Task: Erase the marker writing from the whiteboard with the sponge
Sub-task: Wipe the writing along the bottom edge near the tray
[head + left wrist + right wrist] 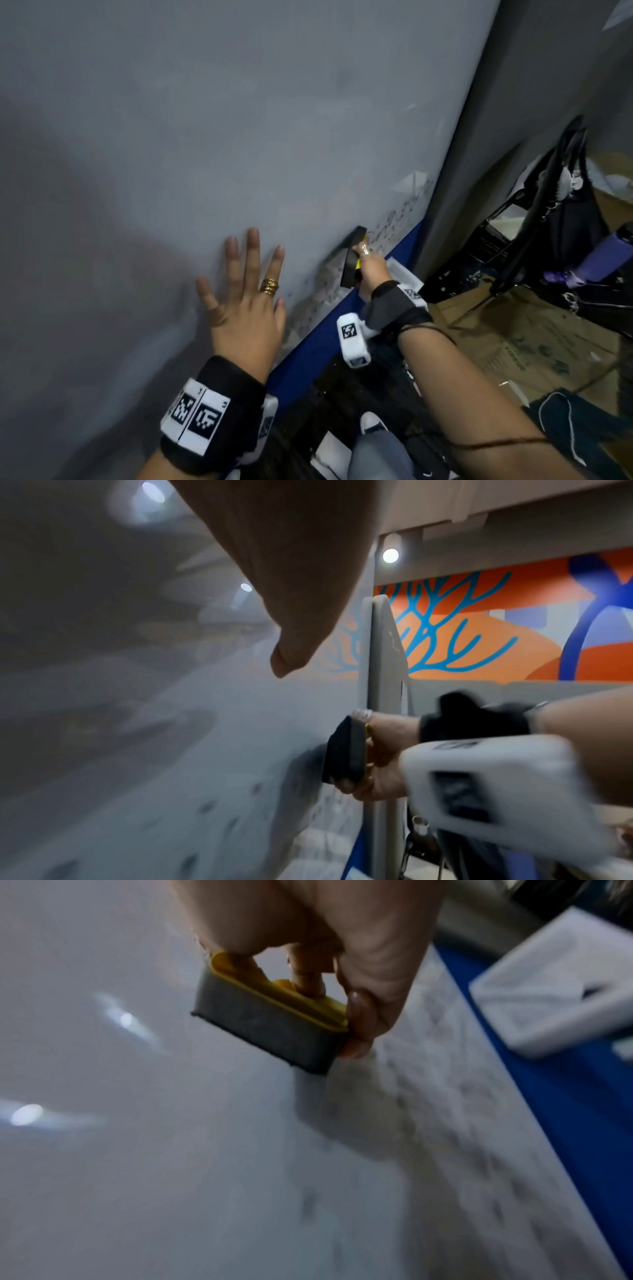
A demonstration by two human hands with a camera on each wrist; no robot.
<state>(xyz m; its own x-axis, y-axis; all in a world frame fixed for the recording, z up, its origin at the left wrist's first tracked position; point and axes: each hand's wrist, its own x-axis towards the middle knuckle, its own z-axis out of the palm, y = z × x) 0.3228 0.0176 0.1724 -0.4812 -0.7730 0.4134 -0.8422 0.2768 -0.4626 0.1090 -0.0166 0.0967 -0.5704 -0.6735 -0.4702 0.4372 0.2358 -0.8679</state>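
Whiteboard (239, 120) fills left of frame, marker writing (394, 226) along lower-right edge. Your left hand (246, 308) flat, fingers spread, bracing board. Your right hand (371, 270) grips sponge (352, 260), centre-right. Risk: tilted sponge, edge-only contact, smears ink.

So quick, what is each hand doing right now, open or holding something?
Left hand: open, fingers spread flat against the whiteboard.
Right hand: gripping the sponge by its yellow back, dark pad facing the board.
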